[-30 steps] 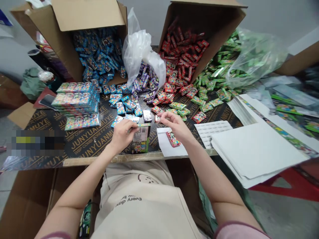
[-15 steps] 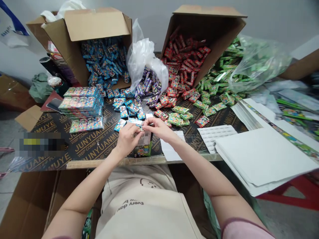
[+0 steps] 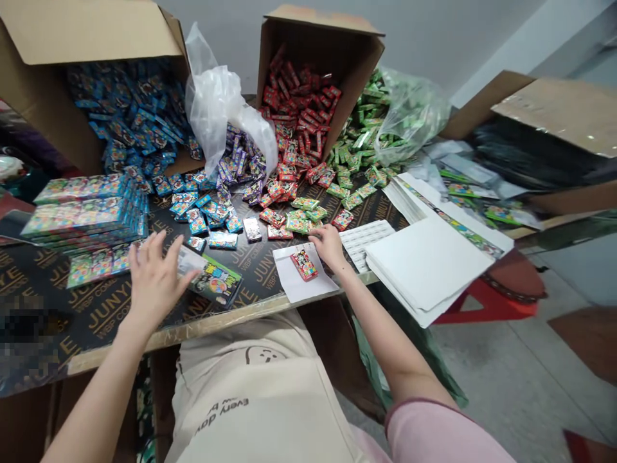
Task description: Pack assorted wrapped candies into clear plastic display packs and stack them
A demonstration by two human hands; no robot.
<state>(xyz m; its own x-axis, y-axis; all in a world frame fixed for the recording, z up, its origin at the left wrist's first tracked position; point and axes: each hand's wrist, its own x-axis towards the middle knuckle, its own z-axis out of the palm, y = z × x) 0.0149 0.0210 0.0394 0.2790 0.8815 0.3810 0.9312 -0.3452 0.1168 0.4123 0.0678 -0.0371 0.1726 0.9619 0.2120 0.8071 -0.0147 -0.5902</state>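
My left hand [image 3: 157,280] is over the left part of the table with its fingers spread, holding nothing. Beside its thumb lies a green and black printed box [image 3: 218,280], partly covered by the hand. My right hand [image 3: 328,247] has its fingers pinched together at the upper corner of a white sheet of paper [image 3: 294,290] near the table's front edge. On that paper lies a small red packet [image 3: 304,265]. Loose green packets [image 3: 299,222] lie just beyond the right fingertips. A silvery white packet [image 3: 252,229] and several blue packets [image 3: 216,212] lie between the hands, farther back.
Stacked wrapped packs [image 3: 81,206] stand at left. Behind are a carton of blue packets [image 3: 139,128], a plastic bag [image 3: 222,103] with purple packets, a carton of red packets [image 3: 303,103] and heaped green packets [image 3: 366,109]. A label sheet [image 3: 369,241] and white cards [image 3: 429,257] lie right.
My hands, together over the box before, have moved apart: the left to the left and spread, the right to the paper. The box now lies tilted by my left hand. The view has turned right.
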